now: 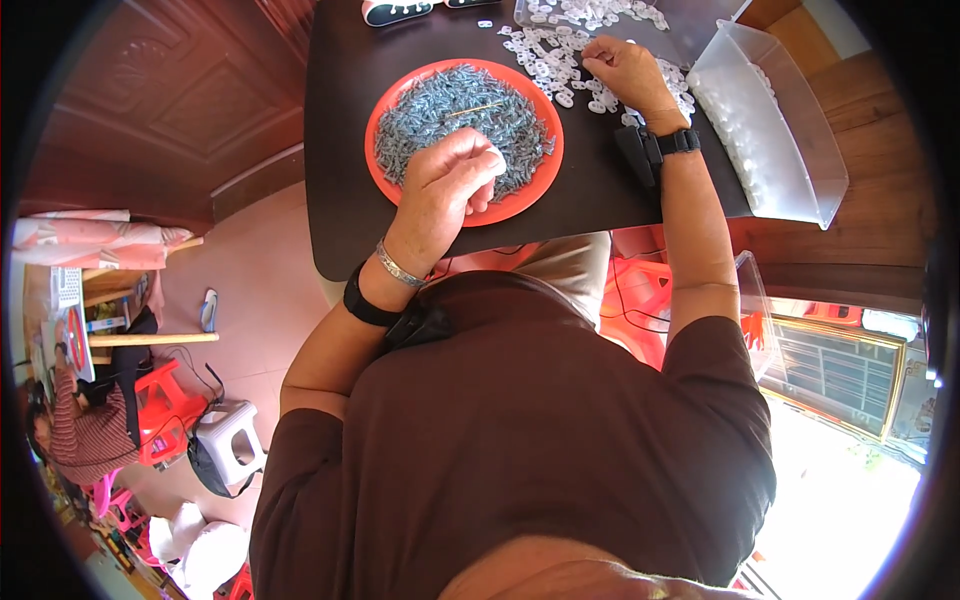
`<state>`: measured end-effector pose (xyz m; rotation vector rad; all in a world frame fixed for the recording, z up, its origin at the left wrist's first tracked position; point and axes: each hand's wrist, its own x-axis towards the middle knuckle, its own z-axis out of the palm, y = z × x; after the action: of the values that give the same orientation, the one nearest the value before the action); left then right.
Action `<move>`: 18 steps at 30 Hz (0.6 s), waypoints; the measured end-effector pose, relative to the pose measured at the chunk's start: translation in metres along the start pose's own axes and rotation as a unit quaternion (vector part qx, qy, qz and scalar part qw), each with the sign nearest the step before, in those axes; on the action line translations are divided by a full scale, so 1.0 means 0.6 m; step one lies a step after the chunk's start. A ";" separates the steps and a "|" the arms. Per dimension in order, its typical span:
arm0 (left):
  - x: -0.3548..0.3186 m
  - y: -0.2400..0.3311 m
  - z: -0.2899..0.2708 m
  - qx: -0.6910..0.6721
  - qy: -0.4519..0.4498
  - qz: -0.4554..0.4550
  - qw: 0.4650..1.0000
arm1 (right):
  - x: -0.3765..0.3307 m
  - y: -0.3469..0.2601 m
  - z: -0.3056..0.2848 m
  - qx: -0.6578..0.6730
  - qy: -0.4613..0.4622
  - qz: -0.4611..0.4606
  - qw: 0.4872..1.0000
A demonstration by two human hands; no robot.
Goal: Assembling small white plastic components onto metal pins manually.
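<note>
My left hand is closed in a pinch above the near side of a round red tray. A pale spot shows at its thumb tip, but what the fingers hold is too small to make out. Grey-blue screw-like pieces heap up in the tray, and a thin golden stick lies across them. Over to the right, my right hand hovers at a scatter of small white plastic pieces, its fingers bent together. Whatever they grip, if anything, is hidden.
A clear plastic bin with white pieces stands along the dark table's right side. Another clear box tips out white pieces at the far edge. At left, a person in a striped top sits near red and grey stools.
</note>
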<state>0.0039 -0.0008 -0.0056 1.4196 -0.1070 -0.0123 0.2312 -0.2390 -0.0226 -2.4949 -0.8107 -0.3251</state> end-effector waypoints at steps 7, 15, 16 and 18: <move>-0.004 0.003 0.004 0.018 -0.001 0.007 1.000 | 0.001 -0.004 0.000 0.013 -0.009 0.011 1.000; -0.005 0.002 0.007 0.037 -0.013 0.020 0.999 | 0.000 -0.006 -0.004 0.019 -0.018 0.023 0.999; -0.005 0.004 0.007 0.029 -0.011 0.019 0.999 | 0.000 -0.006 -0.003 0.019 -0.018 0.023 0.999; -0.005 0.003 0.007 0.027 -0.010 0.020 0.999 | 0.000 -0.006 -0.003 0.022 -0.019 0.025 0.999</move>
<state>0.0004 -0.0043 -0.0032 1.4705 -0.1534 0.0084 0.2288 -0.2377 -0.0197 -2.4817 -0.7620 -0.2402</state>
